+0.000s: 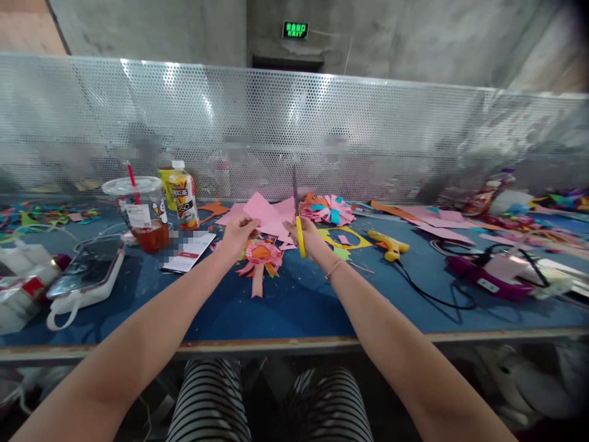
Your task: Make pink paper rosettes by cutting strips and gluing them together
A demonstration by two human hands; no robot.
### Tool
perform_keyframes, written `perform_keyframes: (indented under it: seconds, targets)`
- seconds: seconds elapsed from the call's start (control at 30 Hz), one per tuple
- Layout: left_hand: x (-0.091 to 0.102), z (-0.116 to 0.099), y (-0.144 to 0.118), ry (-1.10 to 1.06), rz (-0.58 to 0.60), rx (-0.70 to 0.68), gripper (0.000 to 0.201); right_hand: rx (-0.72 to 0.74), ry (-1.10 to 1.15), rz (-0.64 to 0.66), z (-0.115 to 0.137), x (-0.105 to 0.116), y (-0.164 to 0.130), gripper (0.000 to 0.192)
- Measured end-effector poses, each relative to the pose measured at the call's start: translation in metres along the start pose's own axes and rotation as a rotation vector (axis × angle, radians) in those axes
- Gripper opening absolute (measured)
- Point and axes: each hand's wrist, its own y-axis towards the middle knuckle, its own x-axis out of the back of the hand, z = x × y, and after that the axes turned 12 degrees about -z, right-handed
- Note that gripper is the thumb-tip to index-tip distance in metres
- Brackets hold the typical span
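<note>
Two bare hands at work over a blue worktop (301,316) with a pale front edge. The left hand (240,234) pinches a light pink, angular sheet of paper (267,212) between thumb and fingertips. The sheet lies midway between the worktop's left and right ends, nearer the back edge than the front. The right hand (311,238) has its fingers curled about a pair of yellow-handled metal scissors (299,230), blades upward; its fingertips meet the sheet's right side. Whether any finger passes through the handle loops cannot be told.

Just in front of the sheet, toward the front edge, lies a pink and orange paper rosette (260,252) with a pink tail. Behind the right hand, near the back edge, is a larger pink rosette with blue strips (330,210). To its front right lie a yellow paper piece with a round cut-out (363,239) and a yellow glue gun with a black cable (390,245). Toward the worktop's left end stand a clear plastic cup with a red straw (145,230) and an orange-labelled bottle with a white cap (183,199).
</note>
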Motion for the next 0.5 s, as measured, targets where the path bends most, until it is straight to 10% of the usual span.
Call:
perform_keyframes:
  seconds: [0.2,0.5]
  targets:
    - [0.007,-0.011,0.009,-0.064,-0.152,-0.153,0.025,0.047,-0.494,0.151,0.010,0.007,-0.007,0.044]
    - [0.004,-0.010,0.003,0.153,-0.094,-0.288,0.013,0.078,-0.623,0.319,0.005,-0.003,-0.012,0.044]
